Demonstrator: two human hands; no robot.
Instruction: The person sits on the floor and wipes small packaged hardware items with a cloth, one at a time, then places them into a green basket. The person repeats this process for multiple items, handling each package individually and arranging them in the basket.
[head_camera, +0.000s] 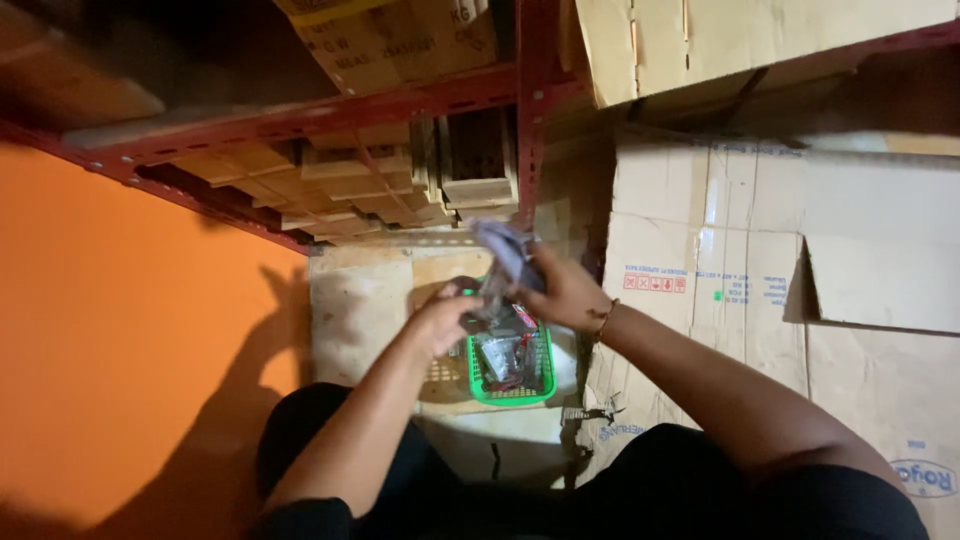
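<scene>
The right hand's (562, 292) fingers (528, 283) were clenched on a crumpled clear plastic bag (503, 262), held just above a green basket (512, 392). The left hand (443, 318) gripped the bag's lower end. More packets (500, 358) lay in the basket, which sat on the floor between a red metal rack (528, 120) and cardboard boxes (760, 260).

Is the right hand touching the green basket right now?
Apart. The head view shows the right hand raised above the green basket, gripping a clear plastic packet with the left hand; only the packet hangs toward it.
</scene>
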